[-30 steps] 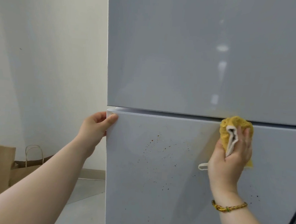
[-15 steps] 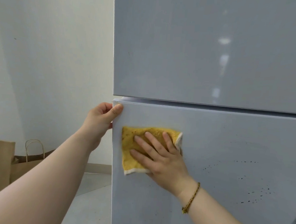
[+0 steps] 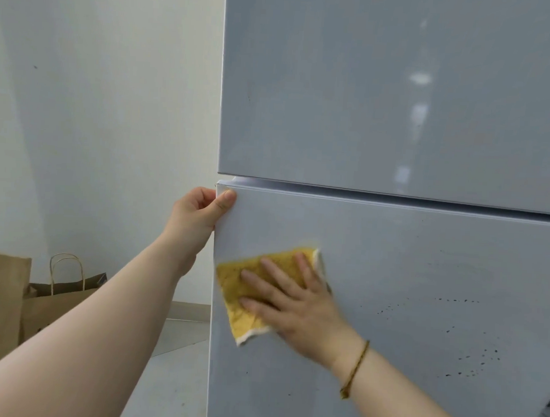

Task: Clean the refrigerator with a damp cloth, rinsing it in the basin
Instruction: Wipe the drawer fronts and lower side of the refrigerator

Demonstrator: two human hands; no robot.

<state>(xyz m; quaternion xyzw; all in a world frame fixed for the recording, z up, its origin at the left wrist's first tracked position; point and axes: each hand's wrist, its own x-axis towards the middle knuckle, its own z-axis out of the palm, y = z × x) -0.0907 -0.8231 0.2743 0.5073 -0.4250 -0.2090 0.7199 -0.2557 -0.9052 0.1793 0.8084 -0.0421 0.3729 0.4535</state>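
A pale grey refrigerator (image 3: 384, 102) fills the right of the view, with an upper and a lower door. My right hand (image 3: 297, 308) lies flat with spread fingers on a yellow cloth (image 3: 240, 289), pressing it against the lower door near its left edge. My left hand (image 3: 200, 210) grips the top left corner of the lower door, thumb on the front. Dark brown specks (image 3: 476, 362) dot the lower door to the right of the cloth. No basin is in view.
Brown paper bags (image 3: 55, 302) stand on the floor at the lower left by a white wall (image 3: 97, 103). Grey floor (image 3: 169, 378) shows between the bags and the refrigerator.
My right hand swept the cloth from the right of the lower door's top to its left edge, then slid it downward. The specks in the door's middle are gone. My left hand kept its grip.
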